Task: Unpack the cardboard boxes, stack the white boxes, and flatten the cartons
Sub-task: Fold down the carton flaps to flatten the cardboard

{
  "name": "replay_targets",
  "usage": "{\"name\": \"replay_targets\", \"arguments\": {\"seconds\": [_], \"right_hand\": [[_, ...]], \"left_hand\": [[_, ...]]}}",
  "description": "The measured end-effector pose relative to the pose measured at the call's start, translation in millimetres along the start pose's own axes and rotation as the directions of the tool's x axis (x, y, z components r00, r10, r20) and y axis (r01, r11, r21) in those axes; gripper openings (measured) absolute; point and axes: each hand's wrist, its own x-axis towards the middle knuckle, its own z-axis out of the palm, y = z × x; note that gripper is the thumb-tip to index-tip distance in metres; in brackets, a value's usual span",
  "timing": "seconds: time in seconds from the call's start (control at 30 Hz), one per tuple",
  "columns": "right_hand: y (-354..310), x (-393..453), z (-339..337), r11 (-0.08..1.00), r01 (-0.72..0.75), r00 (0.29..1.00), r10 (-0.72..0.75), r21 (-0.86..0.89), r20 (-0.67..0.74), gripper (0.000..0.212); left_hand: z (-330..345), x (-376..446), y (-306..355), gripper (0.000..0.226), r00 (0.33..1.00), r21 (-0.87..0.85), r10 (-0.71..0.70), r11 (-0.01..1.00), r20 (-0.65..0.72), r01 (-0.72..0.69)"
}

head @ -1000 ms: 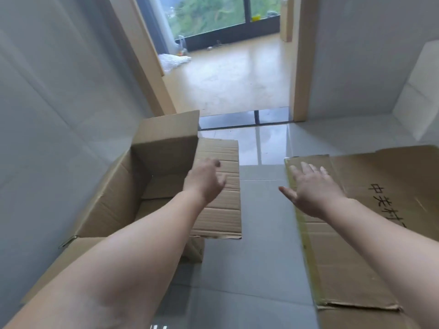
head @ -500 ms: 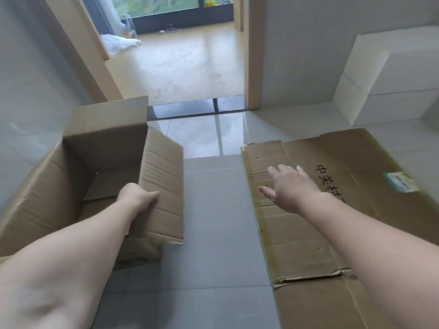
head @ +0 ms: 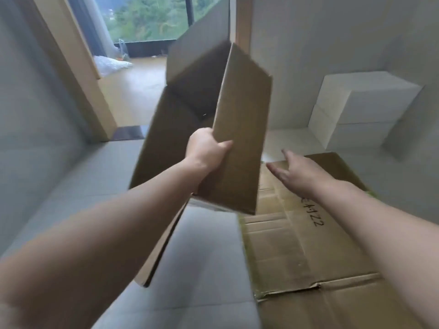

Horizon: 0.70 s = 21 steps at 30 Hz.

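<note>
An empty brown carton is lifted off the floor and tilted, its open inside facing me. My left hand grips the edge of one of its flaps. My right hand is spread, fingers apart, holding nothing, just right of the carton and above a flattened carton that lies on the grey floor with black writing on it. Two white boxes are stacked against the wall at the right.
A grey tiled wall runs along the left. Behind the carton a doorway with a wooden frame leads to a room with a large window; a white plastic bag lies on its floor. Grey floor tiles lie below.
My left hand took hold of the carton's flap and raised the carton from the floor toward the middle. My right hand stayed spread above the flattened carton.
</note>
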Motion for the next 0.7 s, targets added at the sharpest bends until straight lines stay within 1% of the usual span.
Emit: {"name": "replay_targets", "arguments": {"seconds": [0.03, 0.1, 0.13, 0.2, 0.27, 0.3, 0.37, 0.4, 0.43, 0.53, 0.6, 0.63, 0.67, 0.7], "right_hand": [[6.7, -2.0, -15.9, 0.997, -0.040, 0.998, 0.042, 0.064, -0.037, 0.082], [26.5, -9.5, -54.4, 0.972, -0.096, 0.982, 0.127, 0.216, -0.138, 0.087], [38.0, -15.9, -76.4, 0.952, -0.107, 0.965, 0.168, 0.286, -0.201, 0.088], [62.9, -32.3, -126.8, 0.924, -0.109, 0.905, 0.244, 0.366, -0.349, 0.086], [84.4, -54.7, -179.9, 0.923, -0.130, 0.827, 0.303, 0.363, -0.474, 0.088], [93.0, -67.4, -204.9, 0.927, -0.146, 0.801, 0.316, 0.345, -0.508, 0.090], [106.4, -94.4, -250.0, 0.942, -0.152, 0.780, 0.300, 0.298, -0.549, 0.084], [111.3, -107.6, -269.3, 0.950, -0.158, 0.773, 0.288, 0.269, -0.565, 0.080], [115.4, -121.4, -287.7, 0.956, -0.171, 0.762, 0.282, 0.238, -0.583, 0.077], [119.6, -158.4, -329.7, 0.964, -0.251, 0.730, 0.245, 0.083, -0.638, 0.077], [121.7, -175.0, -339.4, 0.921, -0.375, 0.716, 0.216, -0.104, -0.664, 0.082], [123.7, -178.9, -336.8, 0.867, -0.450, 0.717, 0.206, -0.216, -0.666, 0.088], [126.3, -180.2, -328.6, 0.806, -0.504, 0.729, 0.206, -0.309, -0.653, 0.094], [128.6, -179.2, -315.3, 0.769, -0.526, 0.750, 0.219, -0.363, -0.624, 0.100]], "left_hand": [[8.6, -0.1, 24.4, 0.022, 1.000, -0.142, 0.021, 0.990, 0.012, -0.019], [26.3, -2.2, 72.1, 0.016, 0.998, -0.423, 0.046, 0.906, 0.051, -0.020], [34.9, -4.2, 94.9, 0.015, 0.996, -0.544, 0.055, 0.839, 0.077, -0.004], [53.2, -9.8, 137.5, 0.013, 0.986, -0.748, 0.078, 0.660, 0.149, 0.061], [74.4, -18.0, 175.0, 0.017, 0.969, -0.864, 0.117, 0.484, 0.219, 0.137], [86.7, -22.9, 192.2, 0.022, 0.959, -0.896, 0.133, 0.407, 0.251, 0.178], [114.0, -35.9, 227.4, 0.029, 0.931, -0.927, 0.164, 0.249, 0.327, 0.281], [127.6, -43.1, 244.8, 0.031, 0.915, -0.925, 0.172, 0.182, 0.364, 0.334], [140.6, -51.3, 262.7, 0.032, 0.900, -0.915, 0.175, 0.137, 0.400, 0.380], [174.4, -79.4, 303.6, 0.039, 0.844, -0.860, 0.169, 0.091, 0.510, 0.501], [198.2, -102.2, 310.1, 0.045, 0.797, -0.815, 0.169, 0.093, 0.579, 0.572], [211.0, -114.5, 304.7, 0.050, 0.773, -0.791, 0.169, 0.123, 0.611, 0.599], [222.7, -127.0, 293.0, 0.057, 0.748, -0.764, 0.161, 0.182, 0.644, 0.618], [231.5, -138.9, 277.1, 0.065, 0.726, -0.731, 0.138, 0.267, 0.674, 0.628]]}}
